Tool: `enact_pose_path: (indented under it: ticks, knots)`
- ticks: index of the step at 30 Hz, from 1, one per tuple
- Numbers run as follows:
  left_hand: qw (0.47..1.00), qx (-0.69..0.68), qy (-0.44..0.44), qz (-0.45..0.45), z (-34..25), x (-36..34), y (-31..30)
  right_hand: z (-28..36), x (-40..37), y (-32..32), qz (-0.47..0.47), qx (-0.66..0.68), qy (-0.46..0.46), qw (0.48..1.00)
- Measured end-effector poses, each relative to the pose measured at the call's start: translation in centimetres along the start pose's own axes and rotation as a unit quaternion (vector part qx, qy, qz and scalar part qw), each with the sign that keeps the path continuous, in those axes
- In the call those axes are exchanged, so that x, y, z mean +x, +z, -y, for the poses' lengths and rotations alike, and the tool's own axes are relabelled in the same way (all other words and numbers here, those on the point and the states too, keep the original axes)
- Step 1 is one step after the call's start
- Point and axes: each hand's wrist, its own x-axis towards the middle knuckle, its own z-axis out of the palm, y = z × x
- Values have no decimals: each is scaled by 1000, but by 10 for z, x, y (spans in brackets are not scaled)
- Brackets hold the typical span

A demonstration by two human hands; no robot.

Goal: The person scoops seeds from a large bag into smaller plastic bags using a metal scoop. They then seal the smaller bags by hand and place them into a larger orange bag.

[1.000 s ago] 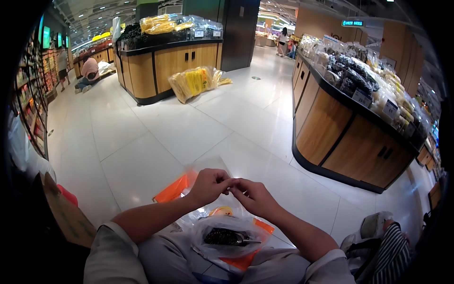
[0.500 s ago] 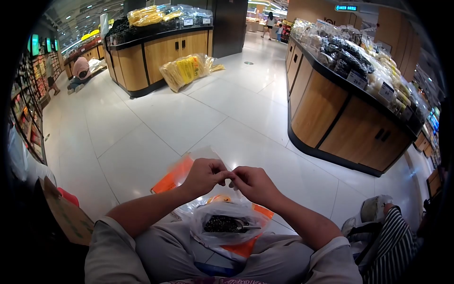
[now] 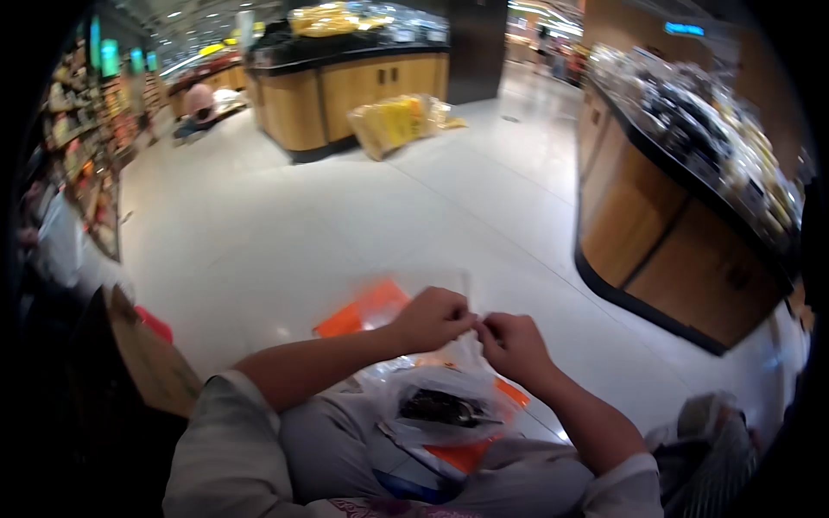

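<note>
My left hand (image 3: 432,318) and my right hand (image 3: 515,344) meet in front of me, fingertips pinched close together. Between them they grip a thin clear plastic bag (image 3: 467,356), blurred, which hangs below the fingers. Under the hands, between my legs, stands an open translucent plastic bag (image 3: 389,402) with small dark pieces (image 3: 429,407) in it. A scoop or spoon (image 3: 484,420) lies on the dark pieces, its handle towards the right. Orange-printed packaging (image 3: 367,311) spreads out beneath and behind the bags.
A cardboard box (image 3: 142,354) stands at my left, a red item (image 3: 154,325) beside it. Wooden display counters (image 3: 682,250) with bagged goods rise at right and back. A yellow bundle (image 3: 393,125) leans by the far counter. A person (image 3: 200,104) crouches far left.
The camera view has turned left, so the surroundings sit further right and are blurred. My hands are still pinched together, with a little more distance between them.
</note>
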Motion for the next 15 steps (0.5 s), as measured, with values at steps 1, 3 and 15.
enact_pose_path:
  ticks: [1,3,15]
  knots:
    - [1000,-9,-3,-1,-2,-1,0,0,1,3,-6,12,11,1000]
    - [1000,17,5,7,0,-4,-3,2,0,7,-6,22,19,1000]
    - [997,61,30,-36,-14,-4,-4,16,1,3,-17,76,43,996]
